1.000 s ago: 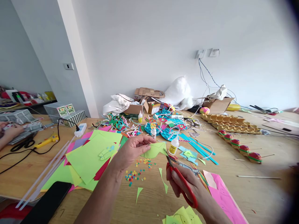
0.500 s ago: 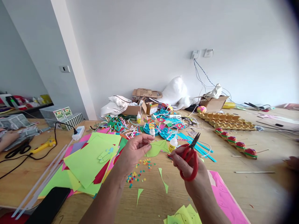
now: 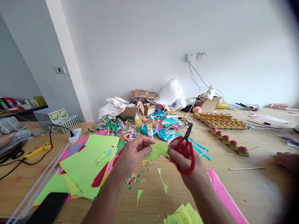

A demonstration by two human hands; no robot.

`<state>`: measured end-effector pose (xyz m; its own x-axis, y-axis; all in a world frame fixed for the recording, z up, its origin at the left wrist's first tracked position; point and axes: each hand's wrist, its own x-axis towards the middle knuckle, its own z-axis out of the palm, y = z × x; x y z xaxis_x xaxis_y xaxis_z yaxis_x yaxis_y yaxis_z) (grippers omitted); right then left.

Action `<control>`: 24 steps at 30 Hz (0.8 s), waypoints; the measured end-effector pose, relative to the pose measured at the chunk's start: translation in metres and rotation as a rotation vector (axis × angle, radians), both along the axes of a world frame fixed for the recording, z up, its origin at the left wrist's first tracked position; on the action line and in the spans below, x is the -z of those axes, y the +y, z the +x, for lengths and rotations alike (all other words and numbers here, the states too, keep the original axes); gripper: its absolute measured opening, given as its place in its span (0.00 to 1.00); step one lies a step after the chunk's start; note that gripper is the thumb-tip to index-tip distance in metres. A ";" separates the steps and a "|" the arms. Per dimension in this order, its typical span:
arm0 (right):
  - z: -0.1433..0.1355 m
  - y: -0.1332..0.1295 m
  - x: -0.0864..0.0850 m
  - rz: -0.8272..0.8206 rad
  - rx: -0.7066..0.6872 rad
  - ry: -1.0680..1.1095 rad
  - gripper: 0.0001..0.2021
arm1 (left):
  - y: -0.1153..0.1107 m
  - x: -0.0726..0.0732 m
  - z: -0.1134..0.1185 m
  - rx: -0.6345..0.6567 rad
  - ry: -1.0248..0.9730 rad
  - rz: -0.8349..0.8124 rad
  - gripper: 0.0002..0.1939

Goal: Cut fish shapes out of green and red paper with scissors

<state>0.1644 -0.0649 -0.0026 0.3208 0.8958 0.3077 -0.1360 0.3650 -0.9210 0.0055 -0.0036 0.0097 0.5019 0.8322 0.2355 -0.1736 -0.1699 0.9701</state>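
Pinched between thumb and fingers of my left hand (image 3: 134, 155) is a light green paper fish shape (image 3: 157, 151), with pencil lines on it. My right hand (image 3: 198, 178) grips red-handled scissors (image 3: 192, 160), their dark blades pointing up and away from the paper. Its thumb and fingertips are at the fish's tail end; whether they pinch it I cannot tell. Below the hands lie thin green paper offcuts (image 3: 139, 196) and scattered coloured paper dots (image 3: 133, 179). A small pile of yellow-green paper cutouts (image 3: 184, 214) sits at the near edge.
Coloured paper sheets (image 3: 81, 158) and a black phone (image 3: 48, 207) lie left, near a yellow glue gun (image 3: 38, 149). Glue bottles (image 3: 150, 133) and blue craft pieces (image 3: 165, 132) stand behind. Egg trays (image 3: 217, 119) and pink paper (image 3: 224, 193) are right. Another person's hand (image 3: 286, 160) shows far right.
My right hand has moved left with the scissors, up to the paper fish's tail. The small glue bottle near it is now mostly hidden. The view has turned slightly right.
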 end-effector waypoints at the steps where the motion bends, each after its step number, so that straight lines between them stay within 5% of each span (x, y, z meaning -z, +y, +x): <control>1: 0.000 0.000 -0.002 -0.015 -0.015 -0.002 0.09 | 0.000 0.000 0.000 0.022 -0.003 0.001 0.08; 10: 0.001 0.000 -0.015 -0.078 -0.064 -0.287 0.08 | -0.002 -0.005 -0.012 0.257 0.129 0.095 0.13; 17: -0.005 0.003 -0.020 -0.062 -0.133 -0.461 0.06 | -0.001 -0.004 -0.014 0.182 0.224 0.181 0.09; 24: 0.001 -0.005 -0.006 -0.109 -0.122 -0.502 0.12 | -0.002 -0.004 -0.012 0.065 0.027 0.045 0.09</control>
<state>0.1651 -0.0703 0.0031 0.0495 0.9529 0.2993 0.2959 0.2722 -0.9156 -0.0067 -0.0057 0.0133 0.5613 0.7865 0.2576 -0.1599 -0.2024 0.9662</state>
